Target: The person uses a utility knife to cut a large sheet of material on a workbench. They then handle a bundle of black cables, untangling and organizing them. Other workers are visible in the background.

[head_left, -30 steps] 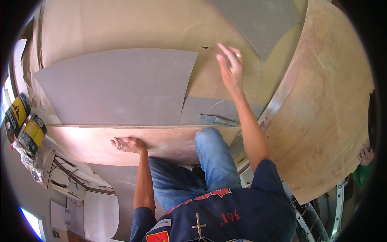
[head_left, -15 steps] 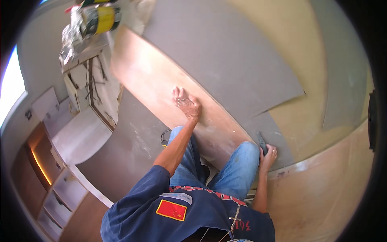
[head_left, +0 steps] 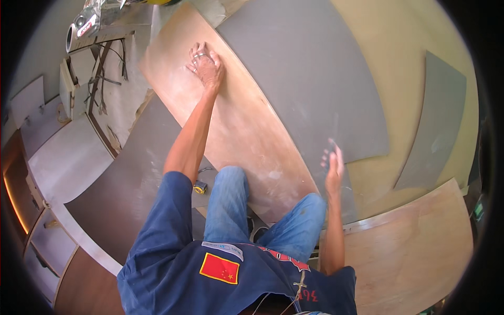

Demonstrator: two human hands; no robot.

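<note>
A long pale wooden board (head_left: 247, 139) lies slantwise in front of me, its near end by my knees. On its far part rests my left hand (head_left: 207, 67), fingers spread and a ring on one of them, holding nothing. My right hand (head_left: 334, 167) is raised over the grey sheeting to the right of the board, somewhat smeared by motion. Between its fingers shows a small dark, thin piece (head_left: 332, 147), too blurred to name more exactly. A large grey sheet (head_left: 310, 73) lies along the board's right edge.
A yellow and black tape measure (head_left: 200, 187) lies left of my knees. A narrower grey sheet (head_left: 438, 118) is at the right, above a wooden panel (head_left: 415, 249). Cables (head_left: 97, 79) hang in an open frame at upper left, near white shelving (head_left: 73, 231).
My left hand has slid farther up the board, away from me. My right hand has lifted from beside my knee and moved forward. The view has shifted, bringing the tape measure fully into sight.
</note>
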